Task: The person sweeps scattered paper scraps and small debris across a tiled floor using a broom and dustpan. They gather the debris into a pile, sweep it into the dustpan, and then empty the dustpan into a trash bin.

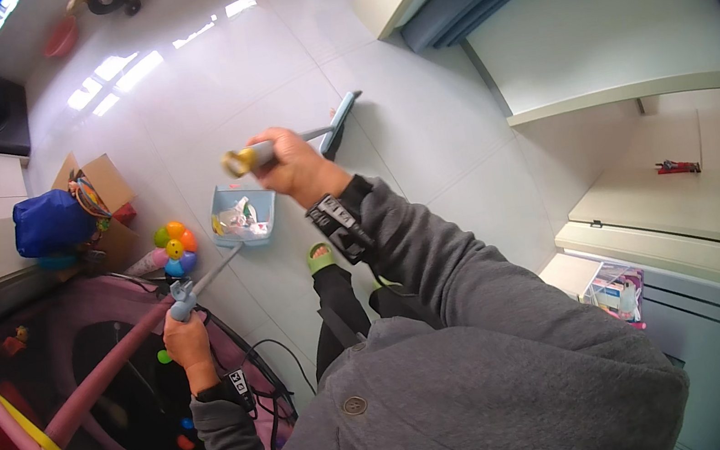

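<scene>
My right hand [296, 166] grips the grey, yellow-ended handle [254, 158] of a broom. Its blue head [340, 123] with dark bristles rests on the tiled floor beyond my hand. In my left hand [187, 342] is the grey top [183, 298] of a long dustpan handle. The handle's pole [220, 269] runs down to a light-blue dustpan [224, 242] on the floor. Crumpled plastic wrappers and paper scraps [243, 217] lie inside the pan. The broom head is apart from the pan, to its upper right.
A pink-framed playpen [108, 374] with toys is at my left. Beyond it stand balloons [175, 247], a cardboard box [109, 181] and a blue bag [52, 222]. Pale furniture [633, 200] lines the right side. A dark cable [280, 341] hangs near my left wrist.
</scene>
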### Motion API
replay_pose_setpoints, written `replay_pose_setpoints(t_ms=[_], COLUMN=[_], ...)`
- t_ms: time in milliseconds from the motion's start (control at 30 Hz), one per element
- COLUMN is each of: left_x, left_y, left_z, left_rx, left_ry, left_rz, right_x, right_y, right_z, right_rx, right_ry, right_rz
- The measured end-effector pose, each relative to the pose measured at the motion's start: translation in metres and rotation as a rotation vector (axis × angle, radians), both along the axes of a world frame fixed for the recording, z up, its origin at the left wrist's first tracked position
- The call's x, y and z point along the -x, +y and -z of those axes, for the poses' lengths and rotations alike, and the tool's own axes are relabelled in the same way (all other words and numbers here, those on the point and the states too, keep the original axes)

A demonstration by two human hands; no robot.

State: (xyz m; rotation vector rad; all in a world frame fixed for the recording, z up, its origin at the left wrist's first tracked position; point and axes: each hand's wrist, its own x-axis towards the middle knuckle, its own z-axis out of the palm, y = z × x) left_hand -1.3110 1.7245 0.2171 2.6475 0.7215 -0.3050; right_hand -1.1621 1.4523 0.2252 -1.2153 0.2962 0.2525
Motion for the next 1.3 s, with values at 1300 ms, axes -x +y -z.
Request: replay_pose_setpoints(t_ms=[1300], left_x=[-0.120], left_y=[-0.011], left_z=[0.034], left_rx=[0.277], left_ry=[-0.201], left_rz=[-0.295], right_x=[-0.050], right_y=[-0.355], right_z=[0.155], right_rx=[0.122], right_ry=[0.975], right_rz=[0.271])
